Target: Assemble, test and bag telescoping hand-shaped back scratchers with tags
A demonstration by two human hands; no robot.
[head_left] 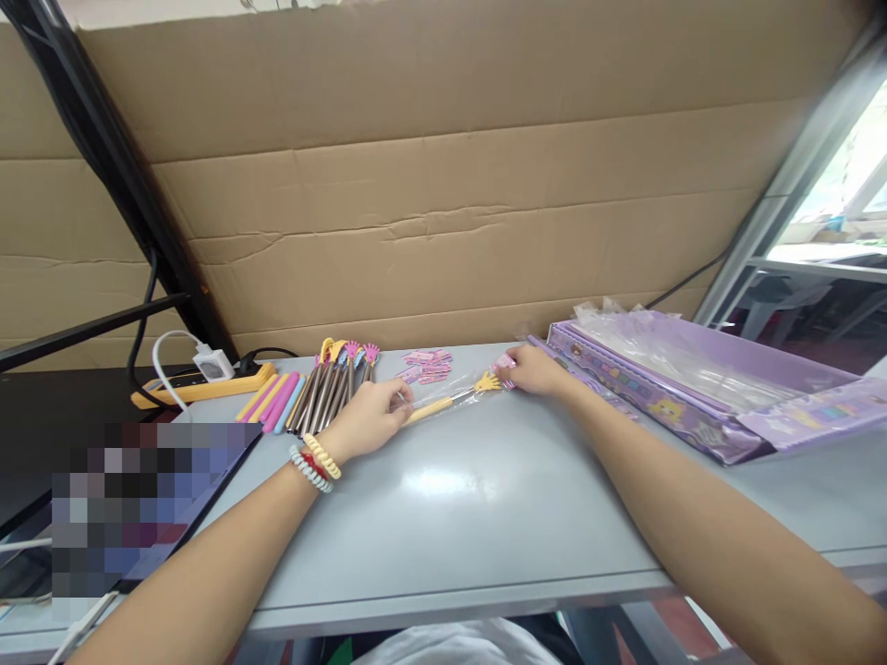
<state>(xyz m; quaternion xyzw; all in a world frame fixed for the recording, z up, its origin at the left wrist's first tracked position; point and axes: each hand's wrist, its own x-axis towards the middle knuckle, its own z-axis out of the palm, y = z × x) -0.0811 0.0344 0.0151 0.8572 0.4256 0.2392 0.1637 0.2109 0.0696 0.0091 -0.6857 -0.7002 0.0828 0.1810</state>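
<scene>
A yellow hand-shaped back scratcher (433,409) lies inside a clear plastic sleeve (466,395) just above the table. My left hand (370,416) is closed on the sleeve at the handle end. At the yellow claw end, my right hand (537,371) pinches a small pink card (506,368) by the sleeve's end; whether the card is inside cannot be seen. Beyond my left hand lies a pile of back scratchers (333,388) with metal rods and pink, yellow and blue hand-shaped ends. Several pink cards (426,366) are spread out behind the sleeve.
Coloured handles (273,397) lie left of the pile, near a yellow power strip (236,385) with a white plug. To the right, an open purple printed box (665,397) holds clear plastic sleeves. A cardboard wall (443,222) rises behind the grey table (450,536).
</scene>
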